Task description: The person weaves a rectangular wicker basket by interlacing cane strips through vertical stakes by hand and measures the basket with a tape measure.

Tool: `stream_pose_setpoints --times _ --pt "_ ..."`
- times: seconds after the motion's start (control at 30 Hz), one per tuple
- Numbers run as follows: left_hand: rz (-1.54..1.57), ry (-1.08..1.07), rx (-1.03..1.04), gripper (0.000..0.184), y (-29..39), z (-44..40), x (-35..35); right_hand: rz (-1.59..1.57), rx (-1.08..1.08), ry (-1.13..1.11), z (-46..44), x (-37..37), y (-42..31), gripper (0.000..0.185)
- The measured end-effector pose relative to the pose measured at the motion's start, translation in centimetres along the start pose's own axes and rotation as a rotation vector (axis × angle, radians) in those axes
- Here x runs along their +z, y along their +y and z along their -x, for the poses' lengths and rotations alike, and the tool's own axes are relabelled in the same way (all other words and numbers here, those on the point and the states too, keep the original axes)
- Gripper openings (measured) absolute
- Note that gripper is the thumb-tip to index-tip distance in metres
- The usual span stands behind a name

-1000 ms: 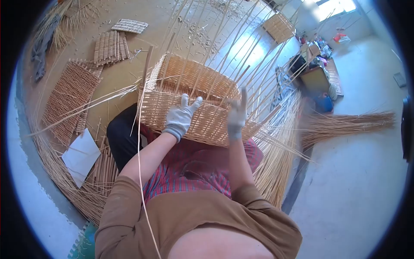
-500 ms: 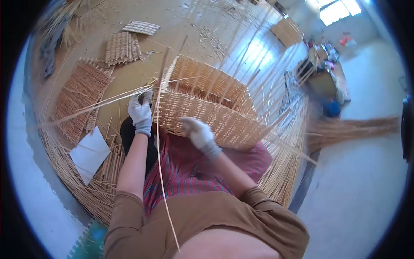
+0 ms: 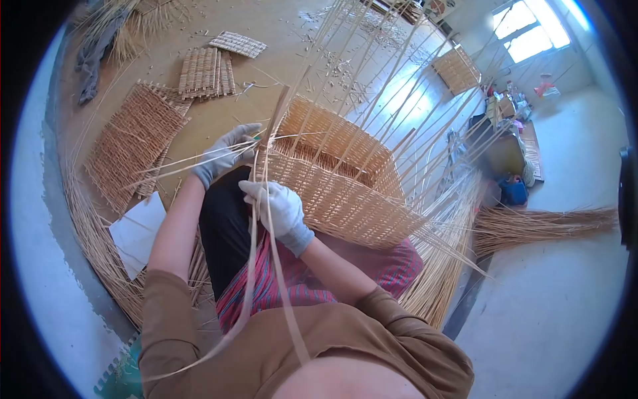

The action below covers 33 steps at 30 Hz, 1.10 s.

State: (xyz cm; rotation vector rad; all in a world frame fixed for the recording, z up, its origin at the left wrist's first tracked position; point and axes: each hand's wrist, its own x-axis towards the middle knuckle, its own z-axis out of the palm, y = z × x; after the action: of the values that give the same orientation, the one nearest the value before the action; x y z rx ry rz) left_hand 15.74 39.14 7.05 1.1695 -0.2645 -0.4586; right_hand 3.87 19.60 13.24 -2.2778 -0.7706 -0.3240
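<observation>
A half-woven wicker basket (image 3: 345, 199) rests tilted on my lap, with long upright stakes rising from its rim. My left hand (image 3: 226, 154), in a pale work glove, is at the basket's left corner, its fingers closed around thin wicker strands (image 3: 159, 174) that stick out to the left. Just below that corner, my right hand (image 3: 280, 211), also gloved, pinches a long wicker strand (image 3: 278, 279) against the basket's side. Another strand hangs beside it toward my body. The fingertips of both hands are partly hidden.
Woven panels (image 3: 133, 136) and a smaller stack (image 3: 206, 72) lie on the floor at left, near a white sheet (image 3: 137, 229). Bundles of loose wicker (image 3: 545, 226) lie at right. A blue container (image 3: 513, 191) stands by the wall.
My right hand has moved left and up to the basket's corner and taken hold of a strand. Two strands now hang toward me instead of one. The left hand has turned at the corner.
</observation>
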Motion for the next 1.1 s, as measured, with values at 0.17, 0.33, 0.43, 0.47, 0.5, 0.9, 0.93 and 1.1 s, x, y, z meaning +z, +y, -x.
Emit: stream_pose_setpoints --times 0.17,0.33,0.43,0.47,0.5,0.9,0.93,1.1 --pt "-0.198 -0.145 -0.133 0.051 -2.7 -5.4 -2.0 -0.970 0.498 0.438 5.1 -0.1 6.2 0.031" --pt "0.522 -0.017 -0.052 0.039 -8.0 -5.8 -1.9 0.020 0.345 0.488 -4.8 -2.1 9.7 0.047" --pt "0.098 0.153 0.034 0.024 -5.9 -4.3 1.2 0.491 0.297 0.418 -10.5 -3.2 7.9 0.069" --pt "-0.145 0.166 0.089 0.021 -5.3 -4.2 1.4 0.136 0.472 0.467 -11.1 -4.6 6.6 0.072" --pt "-0.202 0.167 0.111 0.022 -5.5 -4.2 1.2 -0.219 0.632 0.505 -11.3 -5.7 6.2 0.075" --pt "-1.386 0.293 0.398 0.087 -6.6 -1.2 17.1 -0.473 0.620 0.772 3.8 -7.7 13.5 0.022" --pt "-1.388 0.286 0.419 0.087 -7.1 -1.9 17.1 -0.101 0.408 0.722 1.9 -8.0 15.4 0.032" --pt "-1.749 0.220 0.053 0.092 -6.2 -2.4 18.5 -0.128 0.511 0.620 -3.0 -11.1 14.3 0.054"
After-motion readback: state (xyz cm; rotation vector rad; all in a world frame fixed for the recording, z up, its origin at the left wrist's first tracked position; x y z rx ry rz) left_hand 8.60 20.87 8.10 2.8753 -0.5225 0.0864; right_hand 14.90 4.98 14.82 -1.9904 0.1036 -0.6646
